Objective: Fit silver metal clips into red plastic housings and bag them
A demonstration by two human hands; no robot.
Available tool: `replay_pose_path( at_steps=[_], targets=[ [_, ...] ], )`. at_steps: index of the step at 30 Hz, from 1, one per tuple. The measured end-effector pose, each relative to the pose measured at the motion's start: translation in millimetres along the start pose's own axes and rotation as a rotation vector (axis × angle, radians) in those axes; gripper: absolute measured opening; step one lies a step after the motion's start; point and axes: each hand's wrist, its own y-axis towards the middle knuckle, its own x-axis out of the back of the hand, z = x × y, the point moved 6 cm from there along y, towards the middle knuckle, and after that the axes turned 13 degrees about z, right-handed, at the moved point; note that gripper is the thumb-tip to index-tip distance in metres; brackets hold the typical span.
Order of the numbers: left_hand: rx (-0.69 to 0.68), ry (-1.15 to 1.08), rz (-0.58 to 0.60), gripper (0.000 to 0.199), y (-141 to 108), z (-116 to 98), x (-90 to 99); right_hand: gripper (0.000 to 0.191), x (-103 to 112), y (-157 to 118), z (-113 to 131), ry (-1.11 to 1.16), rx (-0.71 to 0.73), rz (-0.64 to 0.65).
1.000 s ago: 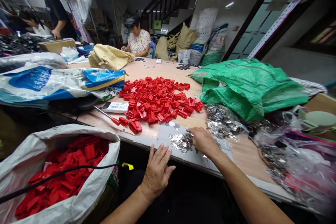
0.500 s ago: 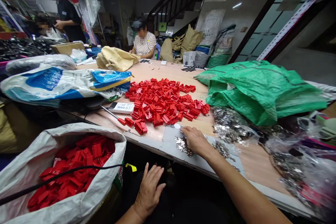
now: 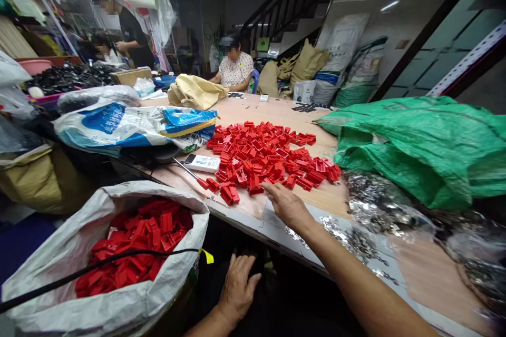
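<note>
My left hand (image 3: 239,285) rests low in front of me, below the table edge, on dark clothing. Its fingers lie stretched out and hold nothing that I can see. Over the table, my right hand (image 3: 288,205) reaches left with its fingers extended. Its fingertips are at the near edge of a heap of red plastic parts (image 3: 272,152); whether they touch one I cannot tell. Below and right of that hand, small shiny metal pieces (image 3: 356,239) are scattered on a grey sheet (image 3: 272,221).
An open white sack (image 3: 43,279) of red parts stands at left, a black cord across it. A screwdriver (image 3: 190,171) and a white device (image 3: 203,162) lie beside the heap. A green sack (image 3: 411,147) and bagged metal pieces (image 3: 379,205) lie right. A person (image 3: 237,71) sits opposite.
My right hand has moved from the metal pieces to the near edge of the red heap. My left hand stays low. The view has turned left.
</note>
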Motion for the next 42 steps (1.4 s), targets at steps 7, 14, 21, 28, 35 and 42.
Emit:
replay_pose_path(
  at_steps=[7,14,21,28,35,42],
  targets=[
    [0.074,-0.200,0.039,0.037,-2.6,18.9,-4.9,0.020,-0.6,26.6,14.5,-0.023,0.036,-0.013],
    [0.246,-0.778,0.060,0.028,10.0,-4.4,23.9,0.008,-0.8,-49.5,6.4,0.307,0.113,-0.061],
    [0.379,-1.699,0.311,0.046,27.6,-69.8,40.4,0.012,-35.3,-137.0,24.3,0.778,0.214,0.179],
    [0.396,-1.698,0.379,0.032,27.9,-89.7,38.9,0.017,-45.7,-178.2,-15.5,0.874,0.043,0.056],
    [0.399,-1.717,0.422,0.034,29.7,-104.4,46.4,0.013,-23.5,-194.5,-98.1,0.292,-0.348,-0.195],
    [0.382,-1.667,0.390,0.045,34.0,-113.0,49.9,0.010,-25.2,-168.2,-101.0,0.032,-0.402,-0.113]
  ],
)
